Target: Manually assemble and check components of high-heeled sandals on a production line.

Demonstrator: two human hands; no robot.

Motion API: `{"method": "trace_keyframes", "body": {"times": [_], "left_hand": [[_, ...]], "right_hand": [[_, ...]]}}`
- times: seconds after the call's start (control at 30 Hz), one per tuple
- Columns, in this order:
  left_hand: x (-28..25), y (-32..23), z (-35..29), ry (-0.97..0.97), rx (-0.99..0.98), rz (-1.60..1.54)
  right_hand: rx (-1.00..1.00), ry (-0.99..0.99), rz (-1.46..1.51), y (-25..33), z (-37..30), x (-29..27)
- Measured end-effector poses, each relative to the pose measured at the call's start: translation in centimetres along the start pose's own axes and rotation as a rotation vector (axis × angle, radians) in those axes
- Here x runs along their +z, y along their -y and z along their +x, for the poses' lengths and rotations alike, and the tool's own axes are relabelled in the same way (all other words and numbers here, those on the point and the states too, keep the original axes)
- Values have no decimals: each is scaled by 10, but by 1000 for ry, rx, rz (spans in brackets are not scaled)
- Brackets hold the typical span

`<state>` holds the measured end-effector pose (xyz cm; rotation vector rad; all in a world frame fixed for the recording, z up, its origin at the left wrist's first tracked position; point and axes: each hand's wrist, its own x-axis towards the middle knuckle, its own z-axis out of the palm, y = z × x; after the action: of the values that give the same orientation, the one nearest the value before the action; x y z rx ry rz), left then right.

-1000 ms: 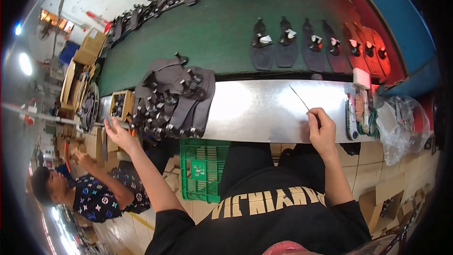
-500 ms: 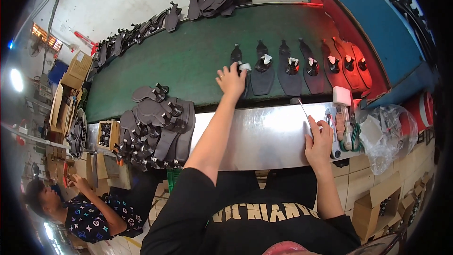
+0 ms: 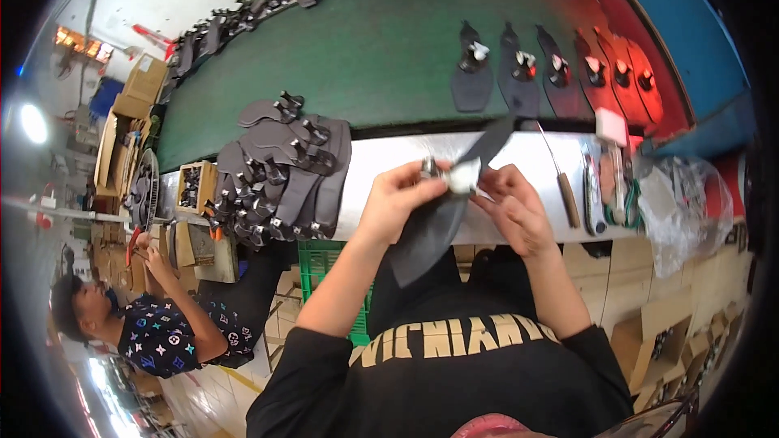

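Note:
Above the metal bench my left hand (image 3: pixel 398 203) grips a dark sandal sole (image 3: pixel 430 231), tilted, with its narrow end up to the right. A white piece (image 3: pixel 465 176) and a shiny black strap part sit at its middle, by my left thumb. My right hand (image 3: pixel 516 209) is closed, fingertips pinched at the sole's right edge beside the white piece. To the right, a thin metal-shafted tool (image 3: pixel 571 201) with a brown handle lies on the bench. Several similar soles (image 3: pixel 472 89) with white pieces lie in a row on the green conveyor belt (image 3: pixel 365 57).
A heap of dark soles (image 3: pixel 329 203) covers the bench's left part, by a wooden box (image 3: pixel 195 186) of small dark parts. A cutter-like tool (image 3: pixel 593 195), a white block (image 3: pixel 610 126) and a plastic bag (image 3: pixel 682 203) are at right. A co-worker (image 3: pixel 174 328) sits at lower left.
My left hand has lifted the nearest sole off the belt and brought it toward me. My right hand has put the brown-handled tool down and moved left to the sole.

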<state>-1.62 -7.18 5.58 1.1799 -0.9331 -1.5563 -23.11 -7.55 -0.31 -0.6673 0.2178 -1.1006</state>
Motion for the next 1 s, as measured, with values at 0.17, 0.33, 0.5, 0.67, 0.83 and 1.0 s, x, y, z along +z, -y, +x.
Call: {"method": "trace_keyframes", "body": {"times": [0.17, 0.33, 0.5, 0.67, 0.83, 1.0], "left_hand": [[-11, 20, -48, 79, 95, -215], [-30, 30, -64, -44, 176, -304], [-35, 28, -75, 2, 194, -264], [-34, 31, -78, 25, 201, -303], [-30, 29, -79, 58, 220, -255], [-29, 31, -78, 66, 221, -252]], "right_hand": [[-80, -129, -76, 0, 10, 44], [-99, -106, -575, 14, -13, 62], [-144, -27, -1051, 5, -35, 71], [-116, -109, -1032, 1, -40, 91], [-158, -15, -1062, -3, -43, 81], [-150, -5, -1048, -1, -43, 81]]}}
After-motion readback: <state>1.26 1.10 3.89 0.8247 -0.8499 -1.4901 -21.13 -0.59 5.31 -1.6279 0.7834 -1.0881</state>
